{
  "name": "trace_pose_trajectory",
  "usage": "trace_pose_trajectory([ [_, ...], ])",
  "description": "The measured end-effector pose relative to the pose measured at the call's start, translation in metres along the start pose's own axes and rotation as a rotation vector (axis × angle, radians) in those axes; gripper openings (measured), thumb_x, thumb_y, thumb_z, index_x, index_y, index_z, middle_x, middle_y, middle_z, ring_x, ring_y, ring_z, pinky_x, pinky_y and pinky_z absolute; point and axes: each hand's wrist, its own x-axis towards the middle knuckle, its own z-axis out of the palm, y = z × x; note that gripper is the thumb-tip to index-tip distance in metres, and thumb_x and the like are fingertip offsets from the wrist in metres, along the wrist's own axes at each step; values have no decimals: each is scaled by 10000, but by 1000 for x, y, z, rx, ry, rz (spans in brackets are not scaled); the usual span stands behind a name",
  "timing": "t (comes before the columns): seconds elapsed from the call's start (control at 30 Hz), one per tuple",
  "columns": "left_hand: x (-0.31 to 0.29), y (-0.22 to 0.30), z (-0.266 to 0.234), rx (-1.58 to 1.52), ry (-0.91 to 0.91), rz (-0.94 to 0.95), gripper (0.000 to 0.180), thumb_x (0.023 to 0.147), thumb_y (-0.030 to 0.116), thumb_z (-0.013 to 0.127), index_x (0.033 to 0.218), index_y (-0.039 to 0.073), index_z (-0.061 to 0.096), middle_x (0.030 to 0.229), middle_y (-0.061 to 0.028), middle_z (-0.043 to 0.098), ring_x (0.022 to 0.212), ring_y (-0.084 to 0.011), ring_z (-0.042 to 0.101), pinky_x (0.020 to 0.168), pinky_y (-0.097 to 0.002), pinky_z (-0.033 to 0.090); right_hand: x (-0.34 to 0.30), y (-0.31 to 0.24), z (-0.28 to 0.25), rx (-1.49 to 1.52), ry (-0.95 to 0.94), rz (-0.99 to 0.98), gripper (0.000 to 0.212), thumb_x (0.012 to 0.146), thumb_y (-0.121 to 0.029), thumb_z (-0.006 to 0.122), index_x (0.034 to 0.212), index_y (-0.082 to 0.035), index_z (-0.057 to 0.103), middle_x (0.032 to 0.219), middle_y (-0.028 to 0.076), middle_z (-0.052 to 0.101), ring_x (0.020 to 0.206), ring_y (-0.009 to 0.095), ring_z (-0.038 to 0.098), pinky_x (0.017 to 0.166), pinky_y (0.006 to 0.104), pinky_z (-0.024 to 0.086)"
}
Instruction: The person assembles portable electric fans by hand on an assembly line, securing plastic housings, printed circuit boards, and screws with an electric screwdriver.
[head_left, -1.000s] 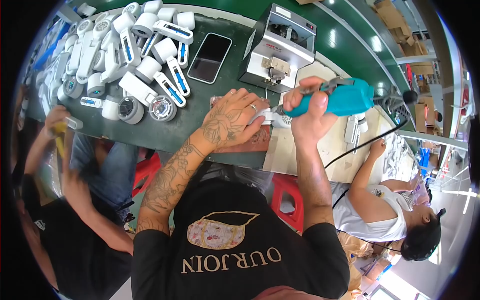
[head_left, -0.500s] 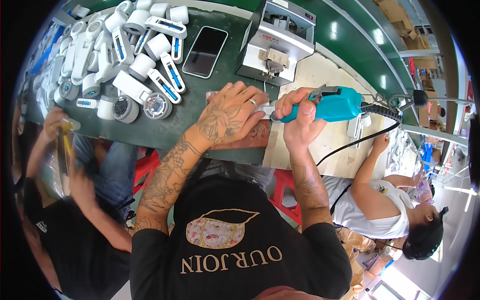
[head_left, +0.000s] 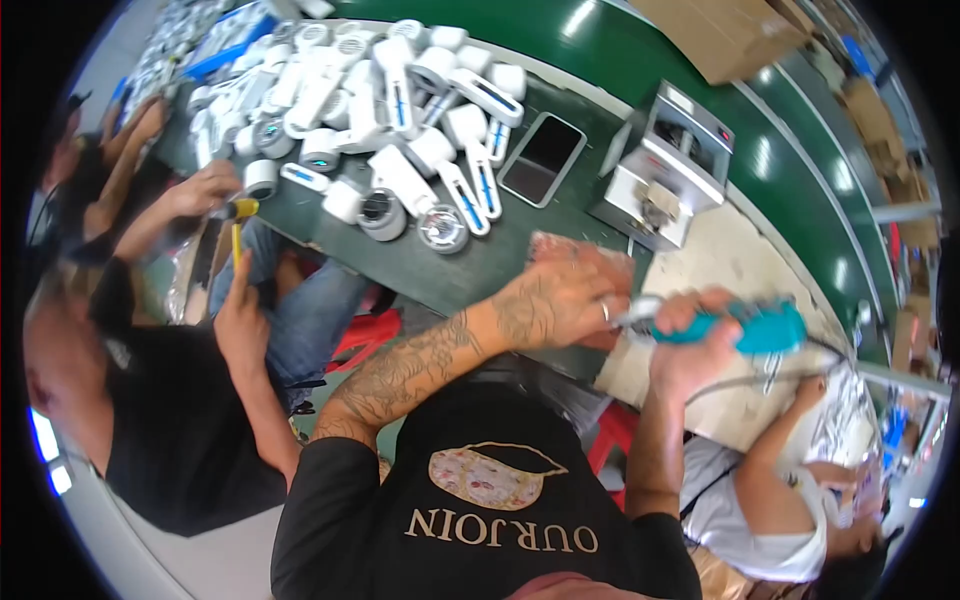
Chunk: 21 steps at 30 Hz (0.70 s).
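My left hand (head_left: pixel 565 303), with a ring on one finger, is closed round a small white part (head_left: pixel 642 308), most of it hidden by the fingers. My right hand (head_left: pixel 693 352) wraps round a teal electric screwdriver (head_left: pixel 768 328), which lies nearly level with its nose against or close to the white part; blur hides the exact contact. Beyond my left hand lies a reddish-brown pad (head_left: pixel 560 250) on the dark green bench. A pile of white handheld fans (head_left: pixel 350 105), some with blue strips on their handles, covers the bench to the left.
A phone (head_left: pixel 543 160) lies between the fans and a grey metal machine (head_left: pixel 665 165). The screwdriver's dark cable (head_left: pixel 740 380) crosses the pale board (head_left: pixel 640 365). A co-worker at left grips a yellow-handled hammer (head_left: pixel 238 225); another person sits at right. A carton (head_left: pixel 715 35) stands behind.
The view has swung left, so the bench things appear farther right. My hands have come nearer the pad's front edge with the white part and screwdriver, and more of the white part shows.
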Motion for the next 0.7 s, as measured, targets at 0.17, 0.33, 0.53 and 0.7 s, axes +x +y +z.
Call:
trace_pose_trajectory([
  [0.17,-20,-7,-86,-183,267,-685,313,881,156,696,1149,7,641,1091,-168,673,964,-344,657,857,-390,525,-20,-33,-11,108,97,-190,611,921,-667,524,988,-61,496,605,15,412,486,125,405,443,264,344],
  [0.33,-53,-102,-167,-206,922,-923,421,991,139,566,1366,-33,482,1295,-178,578,1094,-230,586,944,-340,477,-35,-30,-24,26,20,-180,584,931,-633,541,1005,-54,526,610,9,430,495,111,383,460,265,320],
  [0.53,-64,-212,-177,625,648,-832,602,906,378,689,1352,9,527,1372,-241,513,1315,-375,448,1089,-451,365,-56,-33,-49,-105,148,-134,633,828,-565,736,1034,1,543,686,94,575,583,209,580,536,327,491],
  [0.7,93,-19,-54,-290,348,-549,246,928,114,673,1160,40,638,1092,-98,680,982,-196,640,861,-311,505,-67,-26,-66,-99,77,-59,447,859,-265,778,1122,15,549,922,71,614,720,142,591,624,273,477],
])
